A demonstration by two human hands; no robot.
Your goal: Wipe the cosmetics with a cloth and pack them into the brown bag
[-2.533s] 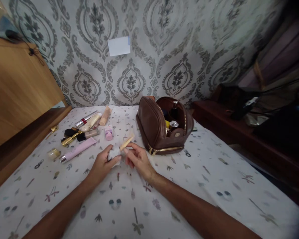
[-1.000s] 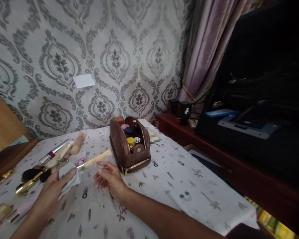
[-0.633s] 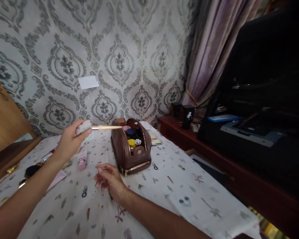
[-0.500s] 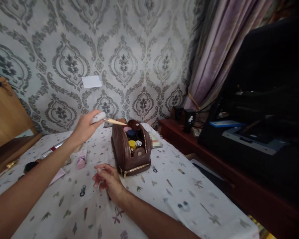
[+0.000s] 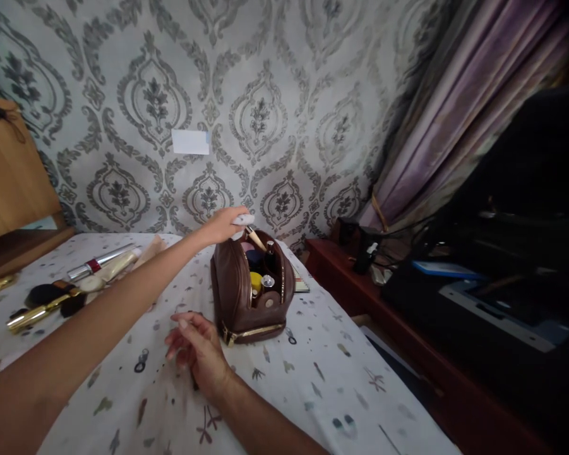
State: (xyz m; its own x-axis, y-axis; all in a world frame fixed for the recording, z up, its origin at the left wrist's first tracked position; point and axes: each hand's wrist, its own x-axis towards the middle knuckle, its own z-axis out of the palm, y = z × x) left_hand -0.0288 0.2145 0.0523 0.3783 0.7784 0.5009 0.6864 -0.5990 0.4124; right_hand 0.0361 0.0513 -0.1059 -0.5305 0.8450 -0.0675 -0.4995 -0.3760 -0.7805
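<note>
My left hand [image 5: 226, 224] is closed on a makeup brush [image 5: 256, 240] with a pale, tapered handle and a white head. It hovers at the back of an unzipped brown cosmetic bag [image 5: 230, 284], and the handle points down into the opening. Inside the bag I see a yellow lid [image 5: 256, 280], a silver cap [image 5: 268, 282] and a dark bottle [image 5: 269, 256]; its deeper contents are hidden. My right hand [image 5: 199, 354] hovers over the cloth left of the bag, palm turned sideways, its fingers loosely curled, apart and holding nothing.
On the left lie a silver tube [image 5: 99, 262], a gold-handled brush [image 5: 38, 314] and other cosmetics, partly behind my left forearm. A patterned cloth [image 5: 360, 379] covers the table. To the right stand a dark red desk [image 5: 322, 256] and a black screen.
My left hand has carried the brush rightward to the bag, tilting its handle down into the opening. The right hand has barely moved. The view has shifted slightly.
</note>
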